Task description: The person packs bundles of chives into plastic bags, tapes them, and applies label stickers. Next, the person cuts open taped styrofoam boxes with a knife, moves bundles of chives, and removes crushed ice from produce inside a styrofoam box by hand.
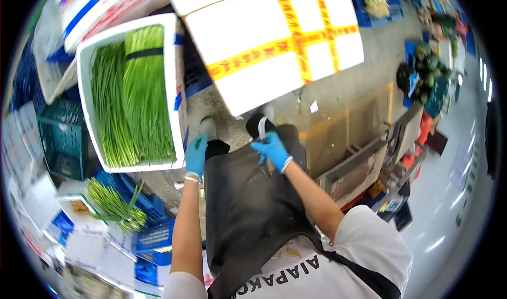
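My right hand (pixel 272 150), in a blue glove, is closed in front of the dark apron. A pale narrow blade sticks up from it, which looks like a knife (pixel 262 128); most of its handle is hidden in my fist. Beside the lower right corner of a white foam box (pixel 128 168) is my left hand (pixel 196 155), also blue-gloved, with nothing visible in it and its fingers loosely extended. Inside that box lie long green garlic chives (pixel 147 96), one bundle bound with a dark band.
A large white foam box (pixel 253 30) with yellow-orange printed tape stands ahead. At left are a green crate (pixel 62 138), a blue crate (pixel 153 243) and a loose bunch of green stalks (pixel 116 204). A wooden-sided cart (pixel 359 175) is to the right, dark green melons (pixel 429 67) farther off.
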{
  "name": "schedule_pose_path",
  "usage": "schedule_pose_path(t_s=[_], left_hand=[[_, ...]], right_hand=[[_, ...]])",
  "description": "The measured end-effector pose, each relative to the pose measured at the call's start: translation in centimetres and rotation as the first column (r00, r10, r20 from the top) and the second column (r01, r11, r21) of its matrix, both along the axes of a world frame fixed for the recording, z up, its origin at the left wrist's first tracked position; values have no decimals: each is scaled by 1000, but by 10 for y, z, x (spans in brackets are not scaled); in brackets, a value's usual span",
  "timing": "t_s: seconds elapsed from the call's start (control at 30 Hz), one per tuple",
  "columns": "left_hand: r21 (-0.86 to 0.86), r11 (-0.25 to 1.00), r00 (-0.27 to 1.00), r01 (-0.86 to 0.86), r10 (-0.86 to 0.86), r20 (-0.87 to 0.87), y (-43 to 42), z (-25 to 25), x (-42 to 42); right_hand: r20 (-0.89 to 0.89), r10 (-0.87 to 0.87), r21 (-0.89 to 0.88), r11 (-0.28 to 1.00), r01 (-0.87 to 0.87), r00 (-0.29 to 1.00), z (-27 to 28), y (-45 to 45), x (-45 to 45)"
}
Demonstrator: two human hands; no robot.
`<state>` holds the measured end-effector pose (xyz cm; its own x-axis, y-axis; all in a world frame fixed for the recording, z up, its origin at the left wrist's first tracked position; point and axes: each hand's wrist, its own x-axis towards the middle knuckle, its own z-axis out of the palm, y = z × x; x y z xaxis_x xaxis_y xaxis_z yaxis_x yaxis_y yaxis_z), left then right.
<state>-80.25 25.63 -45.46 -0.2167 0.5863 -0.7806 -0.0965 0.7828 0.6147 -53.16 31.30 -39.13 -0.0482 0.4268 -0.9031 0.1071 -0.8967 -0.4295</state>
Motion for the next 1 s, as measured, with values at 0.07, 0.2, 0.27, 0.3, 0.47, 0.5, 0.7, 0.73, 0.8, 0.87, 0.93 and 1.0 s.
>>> schedule_pose_path(t_s=[0.07, 0.2, 0.27, 0.3, 0.47, 0.5, 0.7, 0.73, 0.8, 0.87, 0.93, 1.0], left_hand=[[-87, 994, 977, -59, 75, 200, 42, -19, 24], [-239, 934, 819, -266, 349, 455, 136, -43, 89], [-207, 932, 707, -299, 362, 608, 153, -73, 113], [-200, 937, 763, -285, 348, 544, 148, -99, 115], [-355, 910, 848, -217, 355, 393, 172, -18, 129], [-383, 899, 871, -210, 350, 345, 177, -2, 133], [-524, 780, 911, -343, 412, 17, 183, 77, 145], [-574, 724, 911, -381, 400, -101, 187, 87, 147], [-526, 771, 925, -359, 368, -92, 176, 82, 135], [-598, 713, 927, -366, 335, -169, 190, 84, 144], [-654, 656, 922, -376, 337, -191, 197, 76, 136], [-679, 597, 897, -428, 374, -236, 204, 86, 146]], right_hand=[[111, -24, 114, 993, 11, 993, 26, 40, 57], [460, -197, 345, 938, 31, 866, 55, 84, 190], [426, -225, 300, 949, 98, 877, 40, 91, 263], [411, -205, 257, 961, 103, 888, 34, 98, 297], [333, -386, 102, 922, 374, 860, -44, 144, 466], [399, -388, 166, 922, 351, 831, -55, 171, 492], [521, -189, 325, 946, 11, 832, -123, 401, 579], [286, -277, 281, 940, 196, 917, -115, 441, 568], [91, -149, 320, 941, 113, 985, -126, 504, 546], [175, 155, 329, 922, -206, 972, -141, 557, 521], [-46, 45, 308, 951, -29, 998, -154, 583, 493], [74, 175, 319, 929, -190, 982, -152, 599, 479]])
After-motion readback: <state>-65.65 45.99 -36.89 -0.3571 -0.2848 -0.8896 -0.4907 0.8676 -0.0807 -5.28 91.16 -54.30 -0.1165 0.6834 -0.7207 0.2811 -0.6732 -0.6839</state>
